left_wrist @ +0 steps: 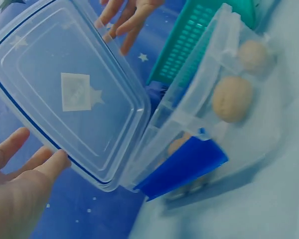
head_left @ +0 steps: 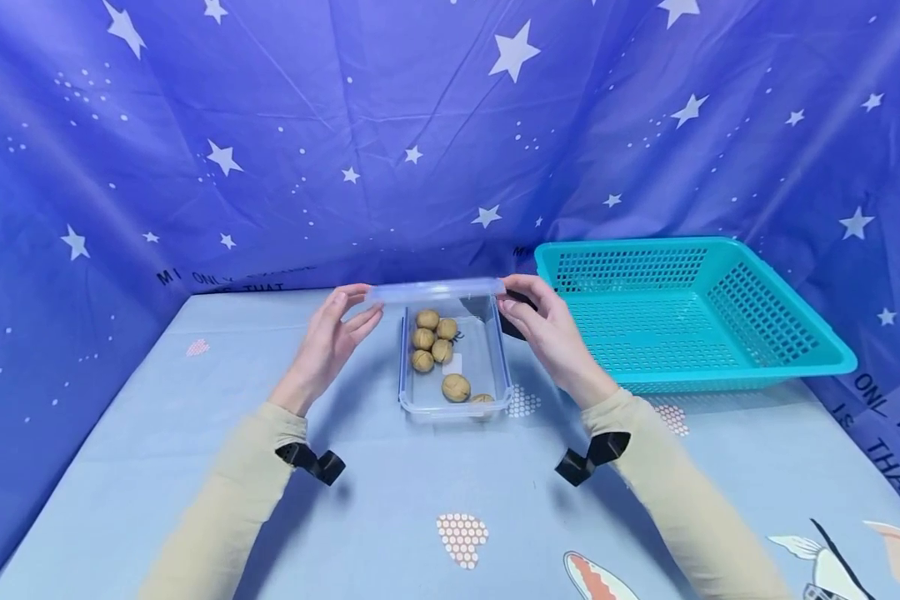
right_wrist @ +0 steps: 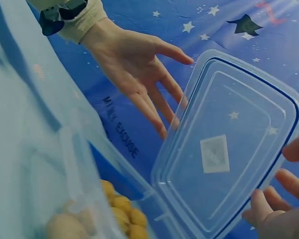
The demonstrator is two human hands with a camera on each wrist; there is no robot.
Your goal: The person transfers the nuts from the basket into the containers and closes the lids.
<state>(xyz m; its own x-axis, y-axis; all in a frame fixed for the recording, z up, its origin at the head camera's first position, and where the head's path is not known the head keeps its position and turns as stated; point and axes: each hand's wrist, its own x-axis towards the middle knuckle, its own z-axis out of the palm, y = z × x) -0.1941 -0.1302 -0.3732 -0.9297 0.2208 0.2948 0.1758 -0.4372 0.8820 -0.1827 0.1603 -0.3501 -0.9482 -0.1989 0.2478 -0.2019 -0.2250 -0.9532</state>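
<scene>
Here both hands, left hand [head_left: 335,333] and right hand [head_left: 543,323], hold the clear plastic lid [head_left: 435,291] by straight fingertips above the clear rectangular walnut box [head_left: 456,367]; so light a hold might let it slip.

Open container mouth, flanked by hands and a basket

The raised clear plastic lid [head_left: 435,290] leaves the clear rectangular container [head_left: 456,407] reachable from above and the near side; the teal perforated plastic basket [head_left: 810,362] blocks the right, and the left hand [head_left: 333,337] and right hand [head_left: 543,325] crowd both ends.

Light blue clothed table [head_left: 390,500] with clear walnut container [head_left: 455,392] beside teal basket [head_left: 690,312].
</scene>
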